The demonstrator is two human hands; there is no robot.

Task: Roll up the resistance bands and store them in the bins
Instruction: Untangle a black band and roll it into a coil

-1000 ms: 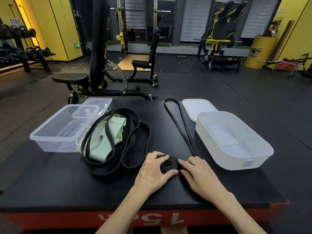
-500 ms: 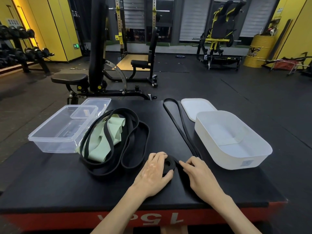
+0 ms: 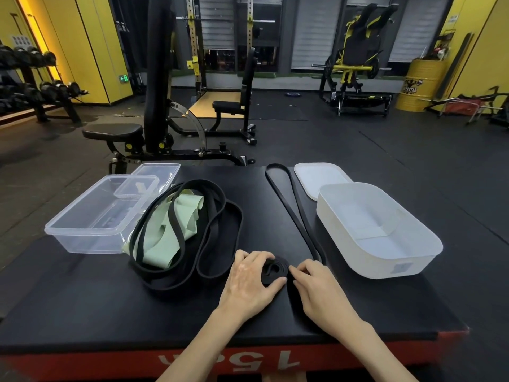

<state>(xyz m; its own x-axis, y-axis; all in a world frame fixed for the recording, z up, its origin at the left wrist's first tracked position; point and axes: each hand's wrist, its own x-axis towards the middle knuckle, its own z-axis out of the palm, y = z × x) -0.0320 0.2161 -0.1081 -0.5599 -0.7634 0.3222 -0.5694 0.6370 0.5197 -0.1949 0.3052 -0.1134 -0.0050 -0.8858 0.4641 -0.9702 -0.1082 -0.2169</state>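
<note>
Black band point(image 3: 278, 271) is part rolled. The coil sits near-centre on the black platform point(image 3: 82, 304), and the loose tail runs away from it to a loop end at the far edge, beside the white lid point(image 3: 319, 177).

Left hand point(image 3: 248, 282) is wrapped round the coil, fingers over the far side, thumb on the near side. It hides the coil's left part.

Right hand point(image 3: 319, 290) has bent fingers, tips on the band right at the coil's right edge. The strap under that hand is hidden, so I can't tell pinch from press.

White bin point(image 3: 385, 260) sits just right of the tail.

On the left, a pile of black bands point(image 3: 168, 282) is tangled with a green band point(image 3: 157, 249) against the clear bin point(image 3: 88, 244). Black on black, so the count is unreadable. The clear lid point(image 3: 162, 172) is partly hidden behind that bin.

Both forearms are cut off at the bottom edge.
</note>
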